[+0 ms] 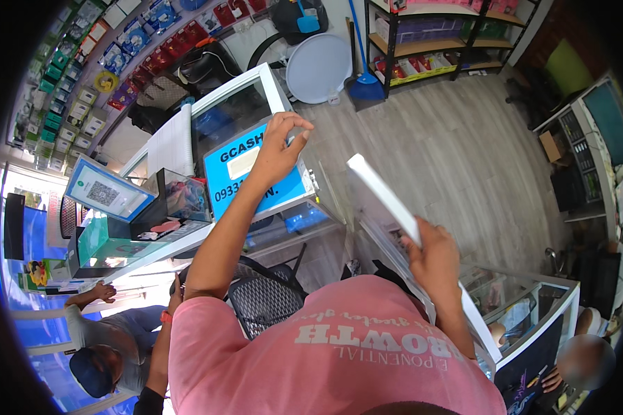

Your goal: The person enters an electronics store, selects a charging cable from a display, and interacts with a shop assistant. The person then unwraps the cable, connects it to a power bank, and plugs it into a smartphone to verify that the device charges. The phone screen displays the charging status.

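My left hand (280,149) is raised over a white-framed glass display counter (268,90). Its fingers are bent, with the thumb apart and nothing visible between them. Under the hand, a blue printed sign (221,162) lies on the counter top, a pale rectangular patch on it. To the right, my right hand (436,256) grips the edge of a white-framed panel (384,194), which slants across in front of my body. The thumb is on its near face; some fingers are hidden behind it.
A framed code stand (107,190) and a clear box (185,195) stand on the left counter. A mesh chair (263,297) is close below. Another glass case (522,297) sits at right. One person (111,346) is lower left, another (581,363) lower right. A blue dustpan (365,88) stands behind.
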The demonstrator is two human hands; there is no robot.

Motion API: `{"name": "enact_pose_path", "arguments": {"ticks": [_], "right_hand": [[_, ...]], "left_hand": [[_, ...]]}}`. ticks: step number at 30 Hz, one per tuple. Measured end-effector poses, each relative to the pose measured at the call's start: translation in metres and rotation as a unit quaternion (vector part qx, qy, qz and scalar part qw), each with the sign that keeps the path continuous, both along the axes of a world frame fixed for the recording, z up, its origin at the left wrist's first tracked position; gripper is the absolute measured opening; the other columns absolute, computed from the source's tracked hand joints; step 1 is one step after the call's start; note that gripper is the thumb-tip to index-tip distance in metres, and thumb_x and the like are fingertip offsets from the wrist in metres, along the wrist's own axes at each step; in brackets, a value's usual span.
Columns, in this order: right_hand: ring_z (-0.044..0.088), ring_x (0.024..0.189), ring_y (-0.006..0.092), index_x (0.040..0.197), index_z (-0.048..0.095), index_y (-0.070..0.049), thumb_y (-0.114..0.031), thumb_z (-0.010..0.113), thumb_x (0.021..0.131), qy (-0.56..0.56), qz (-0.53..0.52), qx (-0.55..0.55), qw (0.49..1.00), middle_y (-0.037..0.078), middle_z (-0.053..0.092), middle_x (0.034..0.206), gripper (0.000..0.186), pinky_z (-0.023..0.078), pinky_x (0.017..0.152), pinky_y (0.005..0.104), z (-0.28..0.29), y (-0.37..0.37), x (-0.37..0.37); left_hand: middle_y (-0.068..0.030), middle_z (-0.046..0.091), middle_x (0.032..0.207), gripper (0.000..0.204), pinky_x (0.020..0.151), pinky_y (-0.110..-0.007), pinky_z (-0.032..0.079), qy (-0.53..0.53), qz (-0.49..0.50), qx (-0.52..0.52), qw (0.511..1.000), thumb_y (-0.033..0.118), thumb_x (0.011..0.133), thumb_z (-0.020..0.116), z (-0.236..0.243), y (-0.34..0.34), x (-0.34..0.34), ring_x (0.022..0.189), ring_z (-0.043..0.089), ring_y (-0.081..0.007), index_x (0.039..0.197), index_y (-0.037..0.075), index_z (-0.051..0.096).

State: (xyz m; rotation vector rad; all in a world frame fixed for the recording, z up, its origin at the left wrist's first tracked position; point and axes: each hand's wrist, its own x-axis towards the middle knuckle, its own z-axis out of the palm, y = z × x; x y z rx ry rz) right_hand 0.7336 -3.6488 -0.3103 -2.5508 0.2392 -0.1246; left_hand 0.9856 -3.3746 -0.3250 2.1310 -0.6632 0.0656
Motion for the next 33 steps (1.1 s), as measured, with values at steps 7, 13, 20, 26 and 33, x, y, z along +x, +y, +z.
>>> {"name": "enact_pose_path", "arguments": {"ticks": [7,13,20,26,33], "right_hand": [[0.069,0.093,0.0447,0.129,0.063,-0.004,-0.039,0.067,0.097,0.059,-0.197,-0.087,0.975,0.03,0.07,0.095,0.048,0.052,0.081,0.0528,-0.001,-0.111,0.061],[0.066,0.112,0.0466,0.136,0.063,-0.006,-0.052,0.064,0.097,0.017,-0.304,-0.13,0.944,0.03,0.07,0.117,0.06,0.053,0.093,0.0488,0.016,-0.188,0.13],[0.062,0.124,0.0346,0.139,0.06,-0.002,-0.032,0.068,0.1,-0.141,-0.27,0.036,0.952,0.023,0.066,0.131,0.05,0.045,0.107,0.044,-0.015,-0.249,0.204],[0.063,0.117,0.0215,0.132,0.064,0.0,-0.029,0.064,0.103,-0.158,-0.208,0.296,0.919,0.013,0.069,0.123,0.041,0.045,0.104,0.0338,-0.03,-0.246,0.328],[0.064,0.095,0.0153,0.123,0.069,0.0,-0.026,0.065,0.102,0.065,-0.1,0.33,0.936,0.007,0.073,0.105,0.034,0.05,0.092,0.0314,-0.112,-0.206,0.55]], "left_hand": [[-0.0131,0.065,0.12,0.036,0.106,-0.041,0.041,-0.111,-0.09,0.093,0.985,0.038,0.097,0.066,0.025,-0.104,0.096,0.121,0.055,-0.0327,0.117,0.007,0.068],[-0.0163,0.072,0.108,0.037,0.092,-0.043,0.052,-0.16,-0.135,0.198,0.958,0.038,0.095,0.065,0.055,-0.237,0.25,0.103,0.068,-0.0316,0.11,0.006,0.072],[-0.0192,0.067,0.122,0.039,0.102,-0.044,0.049,-0.147,-0.182,0.204,0.951,0.028,0.096,0.064,0.001,-0.317,0.354,0.12,0.061,-0.0365,0.127,0.005,0.066],[-0.0196,0.071,0.117,0.038,0.094,-0.048,0.052,0.006,-0.186,0.336,0.923,0.022,0.096,0.062,-0.023,-0.294,0.44,0.109,0.068,-0.0397,0.132,0.012,0.064],[-0.0194,0.073,0.109,0.028,0.088,-0.048,0.053,0.086,-0.207,0.398,0.89,0.023,0.098,0.055,-0.131,-0.165,0.572,0.105,0.069,-0.0386,0.119,0.012,0.068]]}}
